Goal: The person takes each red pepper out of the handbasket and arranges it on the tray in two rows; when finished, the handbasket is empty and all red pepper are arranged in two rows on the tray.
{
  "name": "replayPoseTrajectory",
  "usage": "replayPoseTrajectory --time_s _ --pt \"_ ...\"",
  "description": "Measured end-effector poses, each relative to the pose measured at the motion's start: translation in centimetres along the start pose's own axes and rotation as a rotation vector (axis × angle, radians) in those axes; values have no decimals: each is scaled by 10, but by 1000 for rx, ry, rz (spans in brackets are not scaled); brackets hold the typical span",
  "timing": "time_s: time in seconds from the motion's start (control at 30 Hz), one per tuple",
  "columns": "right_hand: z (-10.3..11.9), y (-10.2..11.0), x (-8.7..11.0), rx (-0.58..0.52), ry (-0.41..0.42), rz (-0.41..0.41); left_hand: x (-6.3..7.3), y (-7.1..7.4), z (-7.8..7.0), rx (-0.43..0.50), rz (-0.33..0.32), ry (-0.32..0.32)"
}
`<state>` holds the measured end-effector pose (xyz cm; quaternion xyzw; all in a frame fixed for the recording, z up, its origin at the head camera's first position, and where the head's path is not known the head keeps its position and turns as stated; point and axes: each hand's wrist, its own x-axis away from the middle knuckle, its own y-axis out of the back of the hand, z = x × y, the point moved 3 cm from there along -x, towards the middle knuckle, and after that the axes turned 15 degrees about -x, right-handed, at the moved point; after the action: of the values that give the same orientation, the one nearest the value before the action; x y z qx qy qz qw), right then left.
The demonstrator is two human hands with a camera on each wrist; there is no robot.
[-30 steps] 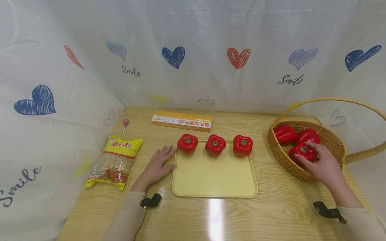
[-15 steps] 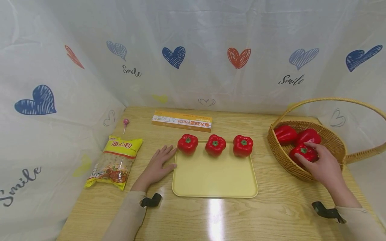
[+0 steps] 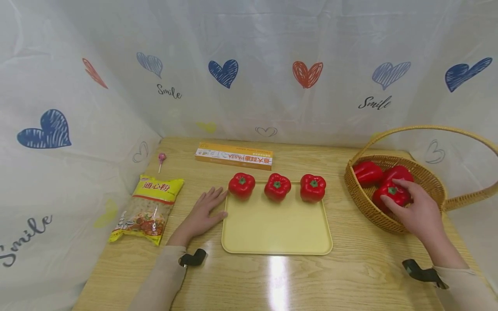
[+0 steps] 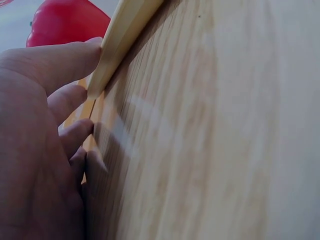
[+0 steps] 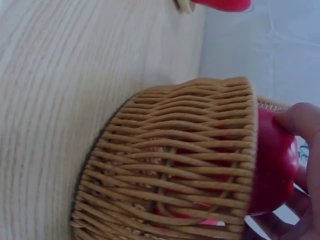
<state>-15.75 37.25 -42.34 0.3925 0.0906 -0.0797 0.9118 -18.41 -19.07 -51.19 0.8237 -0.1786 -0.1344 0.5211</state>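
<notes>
My right hand (image 3: 418,211) grips a red bell pepper (image 3: 393,194) between thumb and fingers, inside the near part of a wicker basket (image 3: 359,196). In the right wrist view the held bell pepper (image 5: 272,165) stands partly above the basket's rim (image 5: 245,125). Two more red bell peppers (image 3: 367,172) lie behind it in the basket. My left hand (image 3: 205,214) rests on the table with fingers spread, its thumb at the left edge of a pale yellow tray (image 3: 278,229). Three red bell peppers (image 3: 277,187) stand in a row along the tray's far side, green stems up.
An orange pasta box (image 3: 234,156) lies behind the tray. To the left lie a yellow bag of macaroni (image 3: 149,207) and a pink lollipop (image 3: 161,158). The basket's tall handle (image 3: 428,128) arches over its right side. A printed curtain (image 3: 264,108) hangs behind the table.
The bell pepper in my right hand has risen slightly inside the basket and now covers more of the one behind it. My left hand has stayed in place.
</notes>
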Motion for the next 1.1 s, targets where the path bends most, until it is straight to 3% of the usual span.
replayPoseTrajectory --time_s 0.77,1.1 --pt "43 8 4 -57 85 -31 2 1 0 7 13 -4" --pt "60 3 8 -56 126 4 1 0 1 1 10 -11"
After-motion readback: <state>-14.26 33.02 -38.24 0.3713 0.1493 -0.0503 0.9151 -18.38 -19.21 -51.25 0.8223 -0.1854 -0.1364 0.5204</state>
